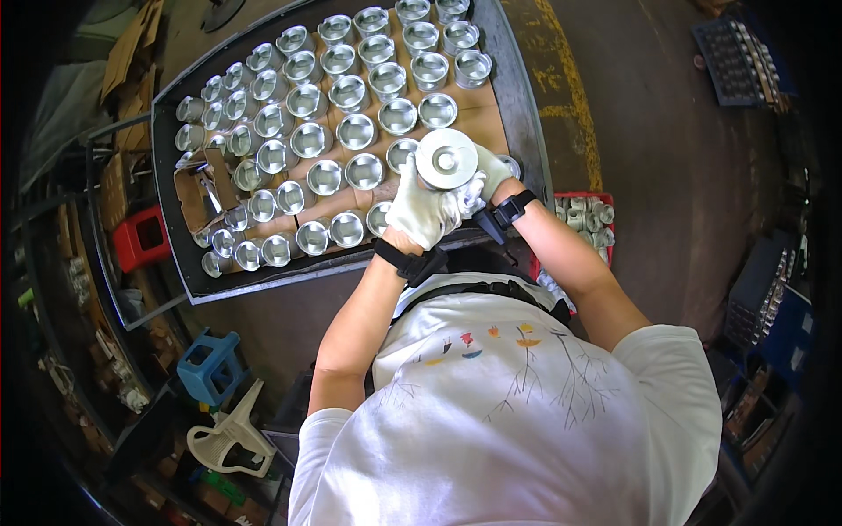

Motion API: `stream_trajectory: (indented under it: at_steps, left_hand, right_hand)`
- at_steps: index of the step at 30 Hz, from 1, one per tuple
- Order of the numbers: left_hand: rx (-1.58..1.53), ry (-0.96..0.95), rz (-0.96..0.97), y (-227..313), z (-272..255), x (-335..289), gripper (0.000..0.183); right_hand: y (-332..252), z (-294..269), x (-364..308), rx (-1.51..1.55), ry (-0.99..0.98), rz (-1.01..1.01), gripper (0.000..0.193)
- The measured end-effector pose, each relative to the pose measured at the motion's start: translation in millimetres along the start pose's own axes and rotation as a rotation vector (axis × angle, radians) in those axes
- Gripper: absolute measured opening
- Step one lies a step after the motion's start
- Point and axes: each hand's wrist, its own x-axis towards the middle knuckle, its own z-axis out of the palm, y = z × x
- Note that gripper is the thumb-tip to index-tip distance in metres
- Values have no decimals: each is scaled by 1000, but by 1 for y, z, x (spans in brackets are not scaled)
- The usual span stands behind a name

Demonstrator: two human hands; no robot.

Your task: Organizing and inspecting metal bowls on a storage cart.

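White-gloved, holding a round metal part point(446, 159).
Clasping it between half-curled left hand point(423, 210) and right hand point(495, 169), above similar parts point(356, 131).

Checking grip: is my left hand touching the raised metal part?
Touching: the head view shows the left hand against the left side of the raised metal part.

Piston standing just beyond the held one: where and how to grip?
Probably grip that piston by its round outer wall, below the rim, from above and the right: it stands upright, neighbouring pistons sit left and beyond, cardboard shows rightward.
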Motion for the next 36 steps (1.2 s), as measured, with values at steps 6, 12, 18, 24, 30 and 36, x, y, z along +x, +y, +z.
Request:
stream_trajectory:
  at_steps: [6,12,18,24,30,36]
  left_hand:
    - [25,-1,-15,2,-6,0,59]
    - [61,20,50,-2,-5,-4,57]
    - [563,-73,215,2,-17,4,58]
    - [487,-146,220,14,-18,10,63]
    - [145,12,156,18,-16,16,62]
    - [341,98,344,16,-26,29,54]
  right_hand:
    - [-30,11,2,164,99,89,33]
    - [-101,34,-4,615,292,249,36]
    - [-103,29,-2,593,222,219,39]
    - [-121,36,-11,465,275,65,35]
    - [-117,29,-7,280,332,0,26]
    - [-113,23,-5,103,281,-21,27]
